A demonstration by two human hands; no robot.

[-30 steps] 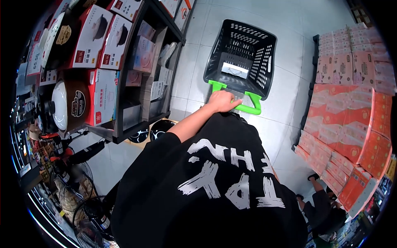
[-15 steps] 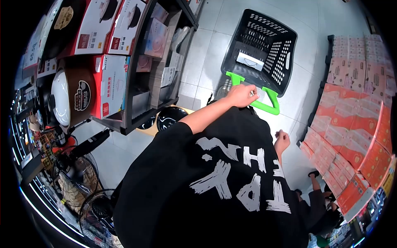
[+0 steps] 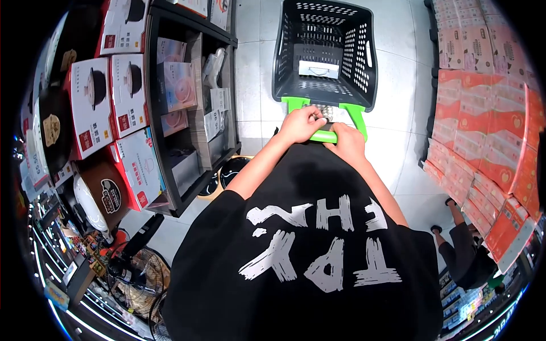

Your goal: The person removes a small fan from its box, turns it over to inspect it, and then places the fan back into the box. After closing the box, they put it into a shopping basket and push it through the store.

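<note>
A dark grey perforated shopping basket (image 3: 368, 74) with a bright green handle (image 3: 324, 136) stands before me on the floor. My right hand (image 3: 348, 141) is closed round the right part of the handle's crossbar. My left hand (image 3: 303, 124) lies over the left part of the handle, thumb and fingers curled together. Whether anything sits inside those fingers is hidden. Inside the basket, a white panel with a thin curved line (image 3: 318, 69) shows near its front wall.
Shelves with boxed pots (image 3: 91, 108) rise on the left, a black-framed rack (image 3: 196, 187) beside them. Stacked pink and orange packs (image 3: 475, 125) line the right. Wire-caged fans (image 3: 139, 278) stand lower left. Another person (image 3: 463, 253) is at lower right. Light tiles (image 3: 398, 102) cover the floor.
My right hand has come up from beside my body onto the green handle. My left hand stays curled over the handle. The view has turned, and the basket now sits straighter in front.
</note>
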